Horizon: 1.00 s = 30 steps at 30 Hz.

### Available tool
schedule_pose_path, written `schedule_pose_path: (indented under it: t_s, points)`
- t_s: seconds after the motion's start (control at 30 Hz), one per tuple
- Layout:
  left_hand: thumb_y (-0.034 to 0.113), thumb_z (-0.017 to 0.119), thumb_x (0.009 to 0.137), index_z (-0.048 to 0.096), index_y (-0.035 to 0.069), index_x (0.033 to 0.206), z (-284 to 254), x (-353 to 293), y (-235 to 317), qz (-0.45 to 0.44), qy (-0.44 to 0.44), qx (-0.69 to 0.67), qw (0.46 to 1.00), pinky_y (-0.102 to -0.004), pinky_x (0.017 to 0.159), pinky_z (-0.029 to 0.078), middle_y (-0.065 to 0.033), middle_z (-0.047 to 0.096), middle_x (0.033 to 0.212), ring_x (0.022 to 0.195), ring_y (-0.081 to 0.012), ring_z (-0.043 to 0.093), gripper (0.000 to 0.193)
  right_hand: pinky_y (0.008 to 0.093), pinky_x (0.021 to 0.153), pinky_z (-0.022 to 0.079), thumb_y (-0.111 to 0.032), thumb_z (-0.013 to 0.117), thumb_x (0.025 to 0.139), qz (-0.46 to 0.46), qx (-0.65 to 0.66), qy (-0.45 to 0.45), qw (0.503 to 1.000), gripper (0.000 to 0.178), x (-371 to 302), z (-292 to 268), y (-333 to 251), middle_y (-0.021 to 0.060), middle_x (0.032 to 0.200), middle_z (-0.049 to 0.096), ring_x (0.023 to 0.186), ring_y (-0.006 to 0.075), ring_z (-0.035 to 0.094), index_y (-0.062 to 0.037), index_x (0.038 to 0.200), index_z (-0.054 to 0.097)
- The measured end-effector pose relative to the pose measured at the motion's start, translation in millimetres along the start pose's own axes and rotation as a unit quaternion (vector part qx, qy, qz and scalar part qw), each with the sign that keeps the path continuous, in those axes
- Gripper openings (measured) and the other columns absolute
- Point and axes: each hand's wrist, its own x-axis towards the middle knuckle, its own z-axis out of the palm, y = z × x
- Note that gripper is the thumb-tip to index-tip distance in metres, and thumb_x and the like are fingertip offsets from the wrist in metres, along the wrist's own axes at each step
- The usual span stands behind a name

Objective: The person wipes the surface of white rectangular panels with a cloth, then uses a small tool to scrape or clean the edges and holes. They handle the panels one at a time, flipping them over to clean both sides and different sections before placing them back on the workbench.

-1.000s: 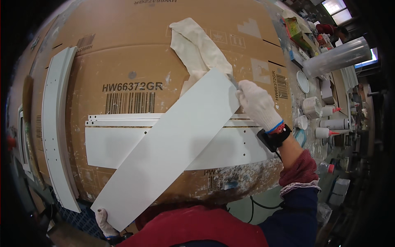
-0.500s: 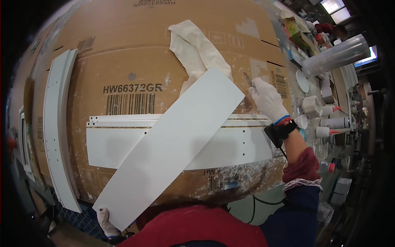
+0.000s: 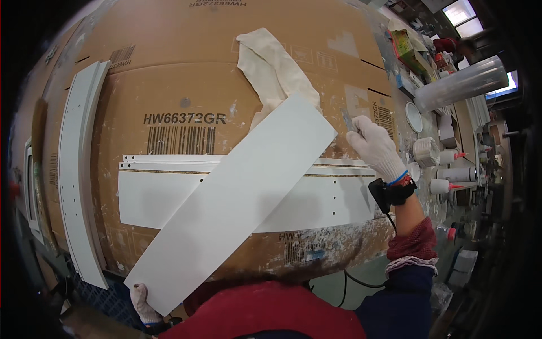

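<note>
A long white panel [image 3: 231, 203] lies aslant from lower left to upper middle, crossing over a stack of white drilled boards [image 3: 152, 195]. At its near end my left hand [image 3: 143, 305], in a white knit glove, grips the edge with the thumb on top; its other fingers are hidden underneath. My right hand [image 3: 377, 146], also gloved, is closed around a putty knife [image 3: 346, 120], of which only the thin grey blade shows. It hovers just right of the panel's far corner, apart from it. A cream cloth [image 3: 276, 70] lies crumpled by the panel's far end.
Cardboard [image 3: 186, 85] covers the bench, spattered white toward the right. More drilled white boards [image 3: 84, 169] lie along the left. On the right stand a clear plastic roll [image 3: 463, 83], a round white lid [image 3: 414, 117], a white tub [image 3: 426, 149] and red-tipped bottles [image 3: 443, 186].
My right hand has shifted slightly right and nearer to me with the putty knife, and its blade has turned. The panel's near end and my left hand have moved slightly left.
</note>
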Motion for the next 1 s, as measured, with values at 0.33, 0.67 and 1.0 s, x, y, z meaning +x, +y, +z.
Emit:
schedule_pose_path:
  t_s: [0.33,0.67,1.0]
  points:
    - [0.023,0.056,0.092,0.047,0.001,0.104,7.4,0.1,2.7,-0.001,0.024,0.008,1.0,-0.0397,0.075,0.058,-0.0148,0.06,0.097,0.085,-0.0261,0.066,0.027,0.0428,0.075,0.049,-0.013,0.052,0.09,-0.178,0.096,0.061,0.978,0.028,-17.1,26.5,23.2,0.0199,0.084,0.064,0.083,0.0382,0.063,-0.0045,0.117,0.055]
    - [0.028,0.066,0.086,0.049,0.006,0.093,-1.6,-1.1,2.6,-0.02,0.038,0.015,0.999,-0.0315,0.07,0.055,-0.0063,0.059,0.088,0.078,-0.0182,0.063,0.029,0.0403,0.069,0.05,-0.024,0.053,0.093,-0.074,0.054,0.03,0.995,0.032,-17.6,30.4,12.5,0.0203,0.084,0.065,0.078,0.0346,0.066,-0.012,0.122,0.056]
    - [0.034,0.069,0.085,0.051,0.003,0.1,28.5,-4.8,12.2,-0.003,0.039,0.041,0.998,-0.0318,0.072,0.056,-0.0085,0.061,0.092,0.081,-0.0196,0.064,0.039,0.0407,0.073,0.051,-0.031,0.048,0.095,0.024,0.062,0.032,0.997,0.033,-1.5,30.1,16.0,0.0177,0.087,0.067,0.078,0.0347,0.066,-0.0174,0.124,0.056]
